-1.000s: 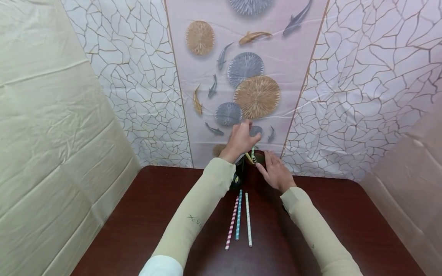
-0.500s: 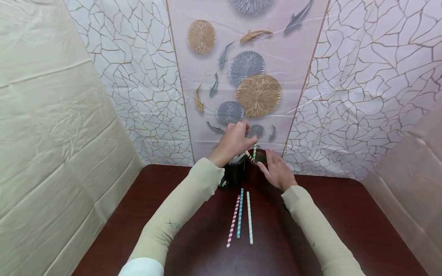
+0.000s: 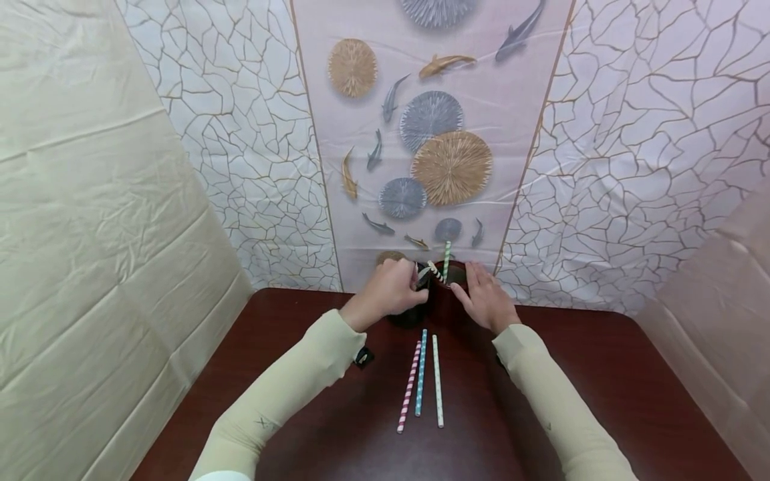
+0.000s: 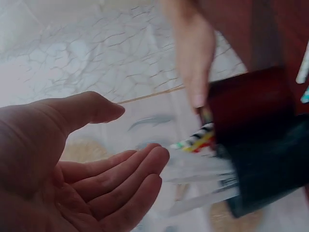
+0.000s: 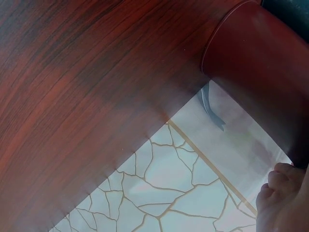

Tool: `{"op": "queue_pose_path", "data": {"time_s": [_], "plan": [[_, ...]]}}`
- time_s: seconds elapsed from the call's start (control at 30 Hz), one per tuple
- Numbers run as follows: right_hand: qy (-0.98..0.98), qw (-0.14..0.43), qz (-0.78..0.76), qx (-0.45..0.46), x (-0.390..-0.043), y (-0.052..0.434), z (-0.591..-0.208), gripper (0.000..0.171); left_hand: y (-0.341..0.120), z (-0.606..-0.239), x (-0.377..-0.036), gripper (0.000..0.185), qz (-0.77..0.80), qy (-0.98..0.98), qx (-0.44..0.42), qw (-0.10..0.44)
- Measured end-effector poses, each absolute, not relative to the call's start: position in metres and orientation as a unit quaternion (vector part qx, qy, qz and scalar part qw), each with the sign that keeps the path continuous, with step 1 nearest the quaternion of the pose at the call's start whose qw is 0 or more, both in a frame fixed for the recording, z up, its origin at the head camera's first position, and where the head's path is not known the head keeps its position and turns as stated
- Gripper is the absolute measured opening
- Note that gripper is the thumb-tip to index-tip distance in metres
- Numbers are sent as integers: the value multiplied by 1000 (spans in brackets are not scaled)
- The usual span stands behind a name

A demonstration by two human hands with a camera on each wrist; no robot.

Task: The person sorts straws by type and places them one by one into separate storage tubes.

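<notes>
My left hand [image 4: 96, 159] is by the black cup [image 4: 270, 164], its fingers loosely bent with nothing between them in the left wrist view. Pale, whitish pieces [image 4: 207, 198] stick out of that cup. Beside it stands a dark red cup [image 5: 260, 63], with my right hand [image 3: 488, 300] resting at its right rim, fingers extended and thumb toward the front. A green-striped paper straw [image 3: 447, 259] stands upright in the red cup, and a black-and-white striped straw [image 3: 436, 272] leans left there. Yellow and red show among the straws in the left wrist view.
On the table [image 3: 481, 427] in front of the cups lie a pink-striped straw [image 3: 409, 387], a blue dotted straw [image 3: 420, 374] and a whitish patterned straw [image 3: 438, 382]. A patterned cloth backdrop [image 3: 637, 167] rises behind the table's back edge.
My left hand has let go of the green-striped straw and moved down and left to the black cup. The straw now stands in the red cup. My right hand stays at the rim.
</notes>
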State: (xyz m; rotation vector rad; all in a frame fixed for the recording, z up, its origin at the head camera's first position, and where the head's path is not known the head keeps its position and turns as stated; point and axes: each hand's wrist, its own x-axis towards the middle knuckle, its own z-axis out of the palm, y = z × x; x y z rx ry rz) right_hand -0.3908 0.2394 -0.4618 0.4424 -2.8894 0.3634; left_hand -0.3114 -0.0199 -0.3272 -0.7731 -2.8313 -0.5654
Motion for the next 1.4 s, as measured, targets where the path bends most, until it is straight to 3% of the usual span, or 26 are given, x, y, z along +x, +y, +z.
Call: {"op": "queue_pose_path", "data": {"time_s": [0.3, 0.63, 0.93, 1.4], "plan": [[-975, 101, 126, 152, -391, 241, -464, 87, -27, -410, -307, 64, -217, -953, -208, -42], [-975, 98, 127, 151, -390, 240, -465, 86, -30, -481, -307, 62, -276, -939, -178, -99], [-975, 102, 127, 152, -392, 240, -466, 86, -22, -500, -313, 60, -292, -938, -157, -97], [-974, 104, 135, 152, -389, 238, -465, 85, -13, -505, -326, 40, -275, -948, -102, -121]]}}
